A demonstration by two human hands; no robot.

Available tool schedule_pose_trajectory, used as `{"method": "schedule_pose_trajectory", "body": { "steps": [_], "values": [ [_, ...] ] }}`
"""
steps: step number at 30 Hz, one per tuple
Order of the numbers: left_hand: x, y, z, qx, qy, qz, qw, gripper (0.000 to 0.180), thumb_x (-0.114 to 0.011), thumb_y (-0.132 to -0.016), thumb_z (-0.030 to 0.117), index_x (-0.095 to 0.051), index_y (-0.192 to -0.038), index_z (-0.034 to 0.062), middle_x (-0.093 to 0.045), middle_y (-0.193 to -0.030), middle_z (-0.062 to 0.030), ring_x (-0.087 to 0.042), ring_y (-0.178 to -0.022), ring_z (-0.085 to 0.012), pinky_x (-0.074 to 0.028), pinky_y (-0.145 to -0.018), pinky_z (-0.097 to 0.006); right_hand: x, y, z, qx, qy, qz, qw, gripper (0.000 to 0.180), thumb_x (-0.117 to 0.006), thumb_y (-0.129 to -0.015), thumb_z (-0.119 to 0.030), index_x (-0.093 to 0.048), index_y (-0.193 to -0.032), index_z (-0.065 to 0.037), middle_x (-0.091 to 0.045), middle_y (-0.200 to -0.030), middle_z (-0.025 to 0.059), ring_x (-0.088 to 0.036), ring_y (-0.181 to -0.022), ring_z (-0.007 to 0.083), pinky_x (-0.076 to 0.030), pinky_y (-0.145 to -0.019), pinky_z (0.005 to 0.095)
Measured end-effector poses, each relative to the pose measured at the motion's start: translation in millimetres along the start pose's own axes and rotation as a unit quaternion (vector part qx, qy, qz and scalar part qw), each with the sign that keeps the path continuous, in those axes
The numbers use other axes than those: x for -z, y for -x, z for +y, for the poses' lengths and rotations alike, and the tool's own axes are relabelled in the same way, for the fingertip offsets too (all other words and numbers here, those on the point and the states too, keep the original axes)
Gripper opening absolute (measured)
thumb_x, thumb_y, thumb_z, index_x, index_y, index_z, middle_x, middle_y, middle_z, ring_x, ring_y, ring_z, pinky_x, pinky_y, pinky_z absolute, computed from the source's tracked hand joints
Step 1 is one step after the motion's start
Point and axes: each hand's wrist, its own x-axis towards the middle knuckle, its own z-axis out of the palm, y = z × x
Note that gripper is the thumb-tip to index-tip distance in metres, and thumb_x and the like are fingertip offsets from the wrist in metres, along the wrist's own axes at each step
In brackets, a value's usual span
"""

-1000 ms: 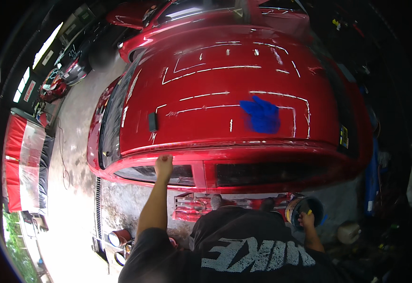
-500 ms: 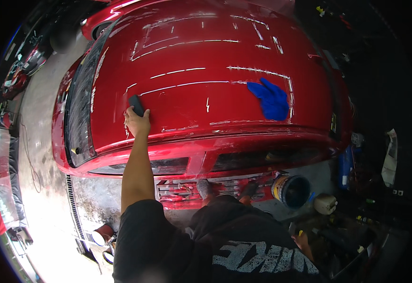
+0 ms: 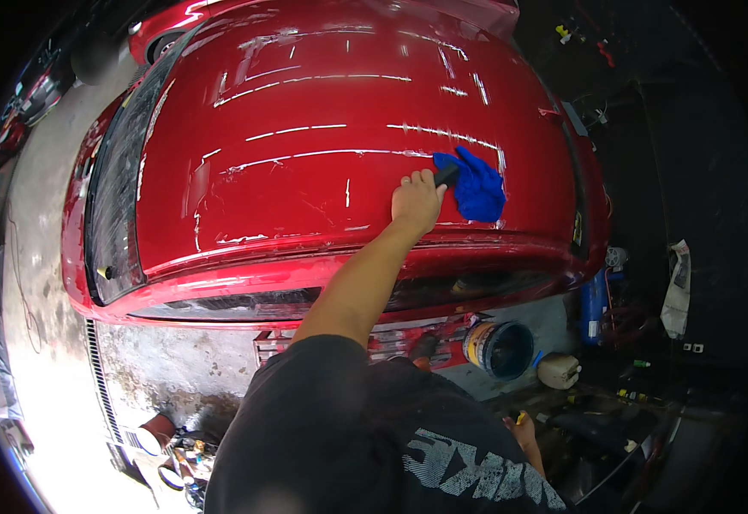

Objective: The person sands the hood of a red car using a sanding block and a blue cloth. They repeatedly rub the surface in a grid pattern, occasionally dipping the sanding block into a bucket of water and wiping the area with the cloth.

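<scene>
Your left hand (image 3: pixel 417 201) is closed on a small dark block (image 3: pixel 447 175) pressed to the red car panel (image 3: pixel 322 171), just beside the blue cloth (image 3: pixel 479 184) — soft, light, pinch it anywhere; right hand (image 3: pixel 524 428) low, grip unclear.

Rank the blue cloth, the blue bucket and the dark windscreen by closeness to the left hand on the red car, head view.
From the left hand:
1. Blue cloth, just to its right on the panel.
2. Blue bucket, lower right on the floor.
3. Windscreen, far left.
</scene>
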Motion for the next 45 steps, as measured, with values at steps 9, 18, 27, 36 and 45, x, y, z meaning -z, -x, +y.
{"method": "schedule_pose_trajectory", "body": {
  "steps": [9, 18, 27, 36, 45],
  "values": [
    [135.8, 10.9, -133.1, 0.29, 0.008, -0.037, 0.956, 0.069, -0.039, -0.109, 0.068, -0.07, -0.127, 0.0088, -0.078, -0.12, -0.0168, -0.077, -0.113, -0.0359, -0.061, -0.093, -0.054, 6.5, 53.3, -38.4, -0.077, 0.063, 0.056, 0.993, 0.019, -0.073, -0.099, -0.003, -0.059, -0.112, -0.004, -0.068, -0.087, 0.0045, -0.071, -0.076, 0.0149, -0.048, -0.055, 0.0279],
    [225.7, 87.6, -329.9, 0.418, -0.118, 0.121, 0.893, 0.076, -0.036, -0.109, 0.068, -0.066, -0.131, 0.0015, -0.076, -0.126, -0.0241, -0.073, -0.119, -0.0428, -0.057, -0.101, -0.056, 59.4, 26.5, 193.2, -0.11, -0.158, 0.07, 0.979, 0.027, -0.071, -0.09, 0.012, -0.056, -0.103, -0.006, -0.062, -0.081, 0.0051, -0.06, -0.065, 0.0125, -0.044, -0.051, 0.0284],
    [193.5, 89.6, -359.8, 0.425, -0.035, 0.134, 0.895, 0.082, -0.035, -0.108, 0.069, -0.064, -0.138, -0.0018, -0.07, -0.138, -0.0295, -0.066, -0.13, -0.0467, -0.051, -0.11, -0.057, 95.5, -8.8, 283.4, 0.013, 0.232, 0.097, 0.968, 0.041, -0.087, -0.081, -0.024, -0.064, -0.092, 0.008, -0.068, -0.079, 0.0168, -0.068, -0.073, 0.0297, -0.053, -0.067, 0.0464],
    [218.7, 110.6, -379.6, 0.424, -0.014, 0.152, 0.893, 0.086, -0.045, -0.103, 0.072, -0.07, -0.13, -0.0058, -0.071, -0.129, -0.0351, -0.067, -0.125, -0.052, -0.051, -0.106, -0.058, 3.4, 26.2, 108.9, -0.133, -0.067, 0.05, 0.988, 0.019, -0.066, -0.103, -0.024, -0.06, -0.095, -0.007, -0.072, -0.082, 0.0121, -0.065, -0.061, 0.0203, -0.041, -0.046, 0.034],
    [76.5, 128.0, -152.8, 0.149, 0.163, 0.201, 0.954, 0.052, -0.067, -0.106, 0.05, -0.067, -0.097, -0.0018, -0.07, -0.083, -0.0206, -0.065, -0.076, -0.0341, -0.049, -0.073, -0.053, 2.2, -6.0, 84.5, -0.1, -0.336, 0.233, 0.907, 0.042, -0.048, -0.115, -0.042, -0.053, -0.14, -0.008, -0.074, -0.123, 0.0131, -0.073, -0.075, 0.0205, -0.053, -0.056, 0.0323]
  ]
}}
